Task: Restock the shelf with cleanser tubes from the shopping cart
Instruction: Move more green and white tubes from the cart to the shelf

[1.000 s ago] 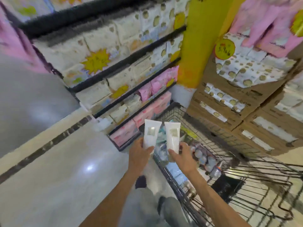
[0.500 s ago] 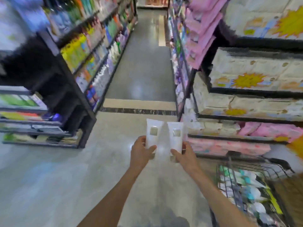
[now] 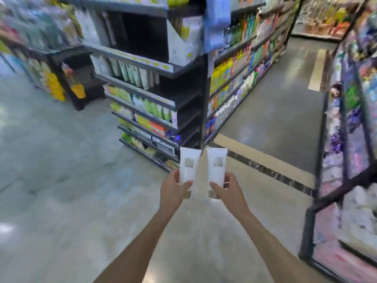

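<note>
Two bare forearms reach out in front of the person, side by side over the pale polished floor (image 3: 61, 201). The left hand (image 3: 173, 187) grips the lower end of a white cleanser tube (image 3: 188, 167), thumb across its front and fingers curled behind it. The right hand (image 3: 226, 187) grips a second white tube (image 3: 216, 167) the same way. Both tubes stand upright with their flat crimped ends up and their greyish caps down by the palms; each carries a small grey square on its face. The two tubes are just beside each other, a narrow gap between them, leaning slightly apart at the top.

Just past the tubes stands the end of a black shelving unit (image 3: 183, 68). Its lower tiers hold green and yellow packs, and a middle tier holds a row of pale upright tubes (image 3: 132, 73) with bare space to their right. The tier above that is mostly dark and open, with a white display carton (image 3: 181, 48) at its right corner.

A tan and dark stripe (image 3: 265, 160) crosses the floor to the right of the unit. Beyond it an aisle runs back, lined on its left with colourful bottles (image 3: 234, 68). On the near right another black rack (image 3: 346, 160) shows blurred pink and purple goods.
</note>
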`<action>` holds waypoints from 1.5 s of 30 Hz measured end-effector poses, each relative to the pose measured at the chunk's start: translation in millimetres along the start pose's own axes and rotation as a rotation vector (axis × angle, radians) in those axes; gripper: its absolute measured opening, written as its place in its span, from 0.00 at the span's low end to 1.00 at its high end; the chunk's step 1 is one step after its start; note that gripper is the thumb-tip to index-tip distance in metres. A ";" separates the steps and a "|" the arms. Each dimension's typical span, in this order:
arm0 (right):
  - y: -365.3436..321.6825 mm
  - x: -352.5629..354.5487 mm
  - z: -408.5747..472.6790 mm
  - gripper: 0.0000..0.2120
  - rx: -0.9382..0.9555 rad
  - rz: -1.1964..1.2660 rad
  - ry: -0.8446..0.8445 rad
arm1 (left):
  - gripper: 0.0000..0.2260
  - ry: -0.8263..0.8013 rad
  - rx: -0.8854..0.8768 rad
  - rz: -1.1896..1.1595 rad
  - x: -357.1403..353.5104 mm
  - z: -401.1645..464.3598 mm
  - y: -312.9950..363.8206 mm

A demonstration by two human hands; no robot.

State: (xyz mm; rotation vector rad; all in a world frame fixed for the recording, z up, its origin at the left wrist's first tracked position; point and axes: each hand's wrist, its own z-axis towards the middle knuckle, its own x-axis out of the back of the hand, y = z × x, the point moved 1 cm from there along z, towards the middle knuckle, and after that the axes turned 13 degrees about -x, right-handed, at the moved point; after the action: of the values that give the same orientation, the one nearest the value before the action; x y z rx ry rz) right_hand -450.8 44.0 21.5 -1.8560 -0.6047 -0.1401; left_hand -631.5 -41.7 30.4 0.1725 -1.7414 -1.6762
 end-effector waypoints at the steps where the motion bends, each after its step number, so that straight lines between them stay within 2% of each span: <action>1: -14.4 -15.1 7.0 0.20 0.023 -0.009 -0.030 | 0.20 0.028 0.006 -0.001 14.2 10.6 -6.3; 5: -61.3 -65.5 45.4 0.19 0.087 -0.038 -0.111 | 0.23 0.121 0.021 0.028 57.6 56.9 -26.6; 14: -148.2 -157.6 171.3 0.21 0.138 -0.084 -0.175 | 0.26 0.246 0.055 0.059 112.2 202.6 -57.6; 25: -255.7 -250.7 303.7 0.20 0.174 -0.166 -0.211 | 0.25 0.281 0.099 0.021 160.4 371.2 -99.5; 32: -297.1 -303.2 372.9 0.20 0.104 -0.118 -0.109 | 0.24 0.131 0.042 0.042 188.7 489.0 -138.3; 39: -334.9 -357.5 418.4 0.17 -0.021 -0.025 0.072 | 0.27 -0.108 -0.045 0.038 219.8 609.6 -173.4; 43: -348.7 -375.5 448.9 0.20 -0.069 0.011 0.161 | 0.21 -0.218 -0.091 -0.004 224.8 660.3 -181.1; 45: -354.8 -379.9 466.6 0.17 -0.089 0.011 0.194 | 0.19 -0.259 -0.111 -0.052 218.7 683.0 -188.8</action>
State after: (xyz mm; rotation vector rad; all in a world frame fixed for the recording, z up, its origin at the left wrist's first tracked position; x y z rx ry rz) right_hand -1034.7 427.1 5.7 -1.9038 -0.4594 -0.3401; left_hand -1245.3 373.5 0.2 -0.0537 -1.8363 -1.8969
